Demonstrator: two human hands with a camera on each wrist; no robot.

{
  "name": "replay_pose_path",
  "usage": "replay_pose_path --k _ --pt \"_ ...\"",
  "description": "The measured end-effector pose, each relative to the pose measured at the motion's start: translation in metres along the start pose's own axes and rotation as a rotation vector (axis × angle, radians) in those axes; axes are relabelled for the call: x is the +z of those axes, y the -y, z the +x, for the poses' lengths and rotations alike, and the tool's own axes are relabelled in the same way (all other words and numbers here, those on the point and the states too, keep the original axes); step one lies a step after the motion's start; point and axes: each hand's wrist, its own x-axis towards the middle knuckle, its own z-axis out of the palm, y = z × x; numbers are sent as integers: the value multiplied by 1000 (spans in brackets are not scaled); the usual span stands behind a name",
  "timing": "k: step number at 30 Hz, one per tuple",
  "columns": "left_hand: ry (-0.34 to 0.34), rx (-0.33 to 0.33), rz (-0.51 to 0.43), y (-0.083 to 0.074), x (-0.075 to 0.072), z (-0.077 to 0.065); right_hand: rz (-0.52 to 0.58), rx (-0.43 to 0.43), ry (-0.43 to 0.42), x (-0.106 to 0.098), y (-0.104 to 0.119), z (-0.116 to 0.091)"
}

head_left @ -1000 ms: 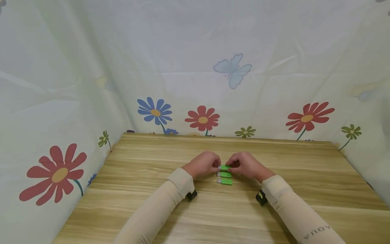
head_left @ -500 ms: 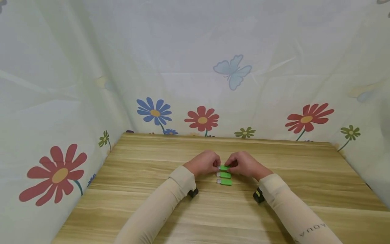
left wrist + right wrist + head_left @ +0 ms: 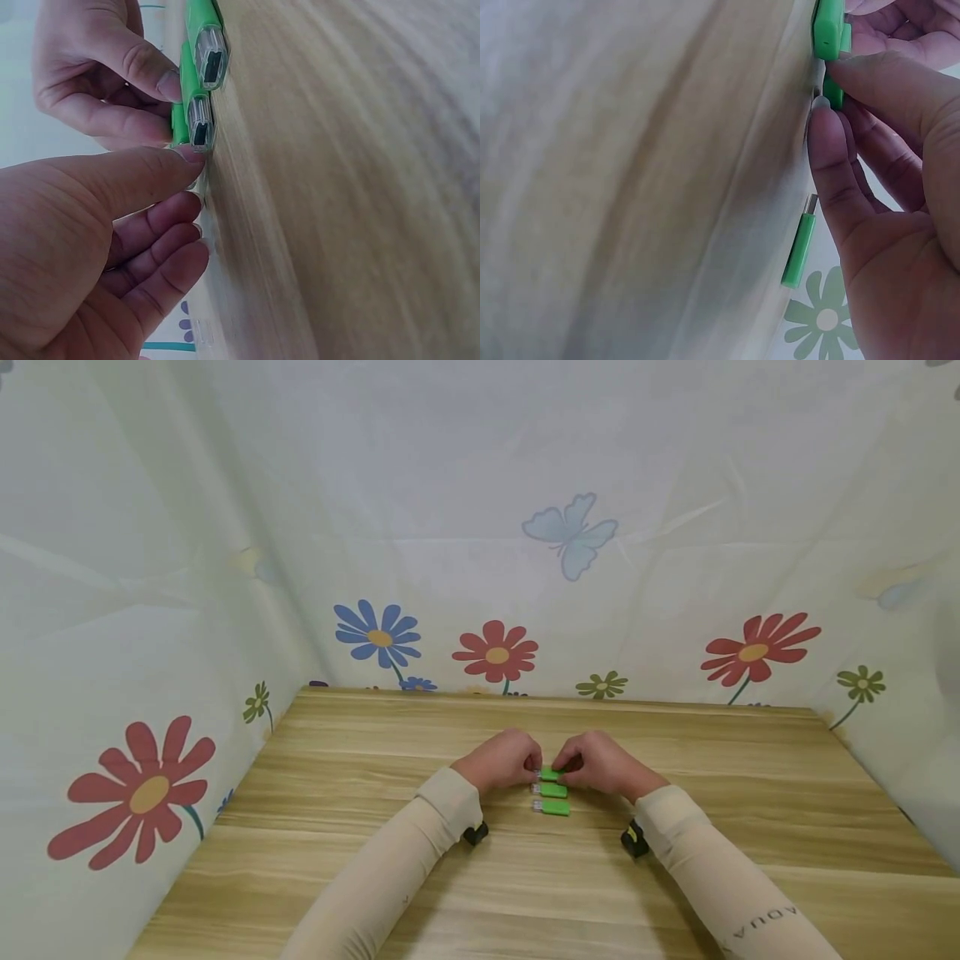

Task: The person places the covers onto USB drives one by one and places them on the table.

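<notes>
1. Head view: 3 flat green plastic USB sticks with clear caps are lying in a row on the wood-grain table (image 3: 525,893): a near stick (image 3: 556,808), a middle stick (image 3: 554,791) and a far stick (image 3: 550,774). The left hand (image 3: 501,762) is pinching the far stick's left, capped end; the right hand (image 3: 602,767) is pinching its right end. The white floral cloth (image 3: 420,527) is hanging behind the far table edge.

2. Left wrist view: the left thumb is resting at the far stick's cap, the other fingers bending below; how tightly they are pressing, I cannot tell. The cap is looking thin and slippery, probably the most fragile part. The middle stick is lying just beside the left thumb, leaving little finger room on the near side.

3. Right wrist view: the right thumb and index finger are clamping the far stick's green body, which is likely offering the surer hold, being stiff and light. A 4th green stick with a bare metal plug (image 3: 799,249) is lying apart, beyond the right hand.
</notes>
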Motion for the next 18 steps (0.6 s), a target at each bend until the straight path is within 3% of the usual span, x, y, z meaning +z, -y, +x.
replay_pose_path --k 18 --pt "23 -15 -8 1 -2 -1 1 14 5 0 -1 2"
